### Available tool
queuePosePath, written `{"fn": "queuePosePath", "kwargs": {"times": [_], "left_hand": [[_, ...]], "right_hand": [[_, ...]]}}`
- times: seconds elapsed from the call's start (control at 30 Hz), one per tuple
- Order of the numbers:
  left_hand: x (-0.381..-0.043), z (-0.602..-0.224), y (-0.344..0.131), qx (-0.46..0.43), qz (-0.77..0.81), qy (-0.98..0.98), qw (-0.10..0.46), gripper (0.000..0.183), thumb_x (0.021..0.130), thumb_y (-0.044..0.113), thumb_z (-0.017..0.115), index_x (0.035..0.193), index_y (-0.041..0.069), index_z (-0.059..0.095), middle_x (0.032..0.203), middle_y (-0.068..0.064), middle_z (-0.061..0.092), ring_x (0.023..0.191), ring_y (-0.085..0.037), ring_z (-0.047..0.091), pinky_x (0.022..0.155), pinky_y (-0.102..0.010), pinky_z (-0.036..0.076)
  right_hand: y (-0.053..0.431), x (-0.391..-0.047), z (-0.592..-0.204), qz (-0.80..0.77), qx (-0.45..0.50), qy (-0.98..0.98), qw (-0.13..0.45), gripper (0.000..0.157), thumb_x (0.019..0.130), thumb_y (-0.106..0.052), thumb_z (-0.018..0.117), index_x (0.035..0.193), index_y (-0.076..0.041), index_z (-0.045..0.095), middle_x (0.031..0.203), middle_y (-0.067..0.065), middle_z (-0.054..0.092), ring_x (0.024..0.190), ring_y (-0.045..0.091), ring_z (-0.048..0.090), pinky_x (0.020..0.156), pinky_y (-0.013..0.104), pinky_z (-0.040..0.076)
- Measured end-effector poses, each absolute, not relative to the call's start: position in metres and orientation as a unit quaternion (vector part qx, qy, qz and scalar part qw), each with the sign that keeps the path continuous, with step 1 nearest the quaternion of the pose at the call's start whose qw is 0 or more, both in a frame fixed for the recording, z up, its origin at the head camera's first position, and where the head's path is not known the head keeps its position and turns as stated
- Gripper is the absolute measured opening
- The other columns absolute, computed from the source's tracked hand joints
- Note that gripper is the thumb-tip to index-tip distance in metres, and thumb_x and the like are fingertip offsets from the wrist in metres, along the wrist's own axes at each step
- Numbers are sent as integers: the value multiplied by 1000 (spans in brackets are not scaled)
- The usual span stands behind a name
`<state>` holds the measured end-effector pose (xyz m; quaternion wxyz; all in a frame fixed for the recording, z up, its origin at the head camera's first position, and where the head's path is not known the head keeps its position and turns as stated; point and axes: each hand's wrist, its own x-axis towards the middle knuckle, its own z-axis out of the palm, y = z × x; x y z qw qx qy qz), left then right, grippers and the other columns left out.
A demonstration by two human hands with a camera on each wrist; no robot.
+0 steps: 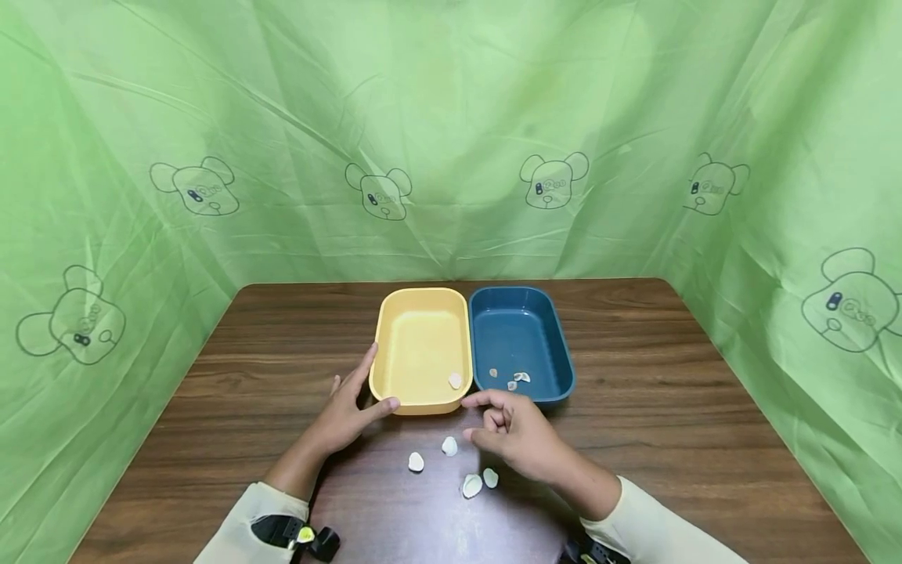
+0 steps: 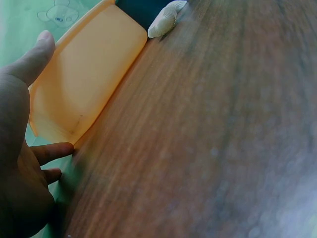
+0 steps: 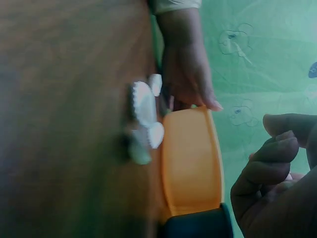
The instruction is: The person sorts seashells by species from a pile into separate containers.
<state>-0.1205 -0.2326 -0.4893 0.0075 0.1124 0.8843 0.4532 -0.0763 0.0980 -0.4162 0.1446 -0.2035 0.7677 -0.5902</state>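
My left hand (image 1: 341, 415) rests on the near left corner of the yellow tray (image 1: 425, 408), thumb on the front rim and fingers along the left side. In the left wrist view its fingers are spread against the tray wall (image 2: 94, 74). Above the table, close to where the two trays meet, hovers my right hand (image 1: 521, 435), index finger extended, other fingers curled, thumb apart. Nothing shows between its fingertips. Several pale seashells (image 1: 472, 486) lie on the table in front of the trays. One shell (image 1: 455, 381) sits inside the yellow tray, near its front right corner.
The blue tray (image 1: 517, 329) stands against the yellow one's right side, with several small shells (image 1: 521, 377) near its front. Under everything is a dark wood table (image 1: 282, 345). Green cloth (image 1: 451, 117) with bear drawings hangs behind and at both sides.
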Motion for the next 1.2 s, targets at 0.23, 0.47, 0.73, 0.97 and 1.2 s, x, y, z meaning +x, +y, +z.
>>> {"fn": "queuePosePath", "kwargs": {"times": [0.23, 0.47, 0.73, 0.97, 1.2], "left_hand": [[-121, -489, -232, 112, 453, 884, 8, 108, 97, 45, 81, 178, 25, 13, 180, -17, 30, 167, -48, 25, 126, -83, -10], [-121, -489, -232, 112, 452, 885, 9, 108, 97, 45, 81, 178, 27, 13, 180, -16, 29, 167, -48, 25, 127, -83, -10], [-122, -490, -233, 113, 455, 883, 9, 107, 97, 45, 81, 178, 28, 12, 180, -16, 29, 167, -48, 24, 126, -83, -11], [-122, -490, -233, 113, 456, 883, 8, 108, 96, 45, 81, 178, 28, 13, 180, -16, 30, 167, -48, 24, 126, -83, -11], [-122, -491, -233, 114, 456, 883, 6, 108, 97, 45, 81, 178, 28, 12, 180, -16, 30, 167, -48, 24, 125, -84, -10]], "right_hand": [[110, -63, -435, -594, -210, 760, 163, 48, 93, -2, 79, 134, 17, 61, 65, -10, 47, 56, -4, 40, 51, 14, 31], [126, -55, -447, -596, -222, 749, 187, 51, 92, -3, 81, 136, 16, 61, 64, -12, 44, 57, -6, 38, 51, 14, 30], [137, -56, -458, -608, -224, 734, 204, 54, 92, -2, 80, 138, 18, 60, 66, -11, 50, 59, -5, 43, 52, 13, 33], [143, -66, -469, -579, -235, 744, 237, 54, 92, -5, 83, 139, 14, 64, 69, -8, 51, 59, -4, 45, 51, 14, 34], [143, -69, -475, -561, -242, 758, 229, 52, 89, -7, 87, 135, 10, 70, 62, -11, 45, 54, -6, 41, 48, 14, 31]]}}
